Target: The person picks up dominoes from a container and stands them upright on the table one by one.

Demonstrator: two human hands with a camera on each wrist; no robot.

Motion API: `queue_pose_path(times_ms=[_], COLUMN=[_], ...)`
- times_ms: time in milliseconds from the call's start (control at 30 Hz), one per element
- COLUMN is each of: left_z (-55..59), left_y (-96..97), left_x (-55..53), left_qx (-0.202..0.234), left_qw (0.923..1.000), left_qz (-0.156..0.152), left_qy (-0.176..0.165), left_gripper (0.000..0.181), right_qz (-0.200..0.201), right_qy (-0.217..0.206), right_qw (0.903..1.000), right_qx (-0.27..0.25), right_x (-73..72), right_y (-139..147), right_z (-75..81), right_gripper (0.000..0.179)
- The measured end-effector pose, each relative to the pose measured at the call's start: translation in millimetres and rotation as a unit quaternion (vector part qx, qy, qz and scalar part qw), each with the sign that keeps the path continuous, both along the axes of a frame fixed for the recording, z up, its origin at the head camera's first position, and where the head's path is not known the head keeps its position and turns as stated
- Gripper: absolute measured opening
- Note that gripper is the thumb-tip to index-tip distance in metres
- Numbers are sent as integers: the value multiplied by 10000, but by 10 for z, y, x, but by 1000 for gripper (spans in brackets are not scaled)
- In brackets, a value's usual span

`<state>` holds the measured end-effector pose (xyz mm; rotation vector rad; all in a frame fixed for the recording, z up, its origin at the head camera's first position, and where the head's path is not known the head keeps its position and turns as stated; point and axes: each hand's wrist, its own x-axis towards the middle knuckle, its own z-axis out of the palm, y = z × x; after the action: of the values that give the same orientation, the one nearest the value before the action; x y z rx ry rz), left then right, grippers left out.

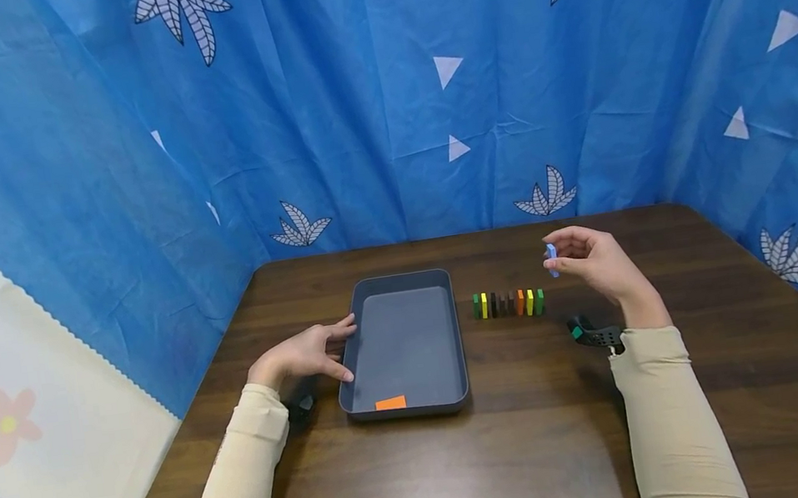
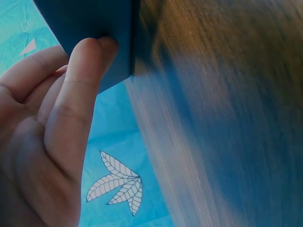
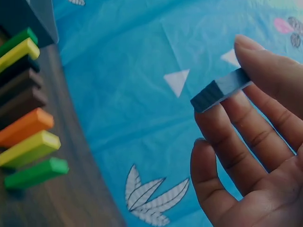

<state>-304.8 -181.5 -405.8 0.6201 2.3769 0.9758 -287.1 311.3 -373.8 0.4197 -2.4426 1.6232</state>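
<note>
My right hand (image 1: 593, 257) holds a small blue domino-like block (image 1: 552, 259) between thumb and fingers, raised over the table's right half. In the right wrist view the thumb lies on one side of the block and the fingers on the other. Left of that hand, several coloured blocks (image 1: 520, 302) stand upright in a row: green, yellow, black, brown, orange. My left hand (image 1: 303, 354) is at the left side of a dark grey tray (image 1: 403, 341), its thumb and index finger spread apart along the rim. The left wrist view shows the thumb against the tray's outer wall.
A flat orange piece (image 1: 391, 403) is at the near end of the tray, toward its left corner. The dark wooden table (image 1: 427, 464) is backed by a blue curtain (image 1: 379, 100) with leaf and triangle prints. A pale flowered cloth (image 1: 25, 399) hangs on the left.
</note>
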Motion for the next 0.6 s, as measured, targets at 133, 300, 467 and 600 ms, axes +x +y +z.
queue_pose_path(times_ms=[133,300,467,600], left_z=[2,-11,-10,-2], left_y=[-3,-20,-20,-17], left_x=[6,4,1,9], left_qx=[2,95,131,113], left_qw=[10000,9998,9998,9999], left_qz=[-47,-182,-152,-112], left_qy=[47,73,44,47], left_gripper=[98,98,98,98], right_qz=[-124,-124,-110,-84], right_qy=[-275,-446,-657,-838], right_qw=[9995,9985,9968,9953], right_qx=[75,276,443,478], right_x=[-26,-68,-108,-136], right_y=[73,135,160,170], right_z=[-112,-258,-392,-486], right_gripper=[39,39,37,39])
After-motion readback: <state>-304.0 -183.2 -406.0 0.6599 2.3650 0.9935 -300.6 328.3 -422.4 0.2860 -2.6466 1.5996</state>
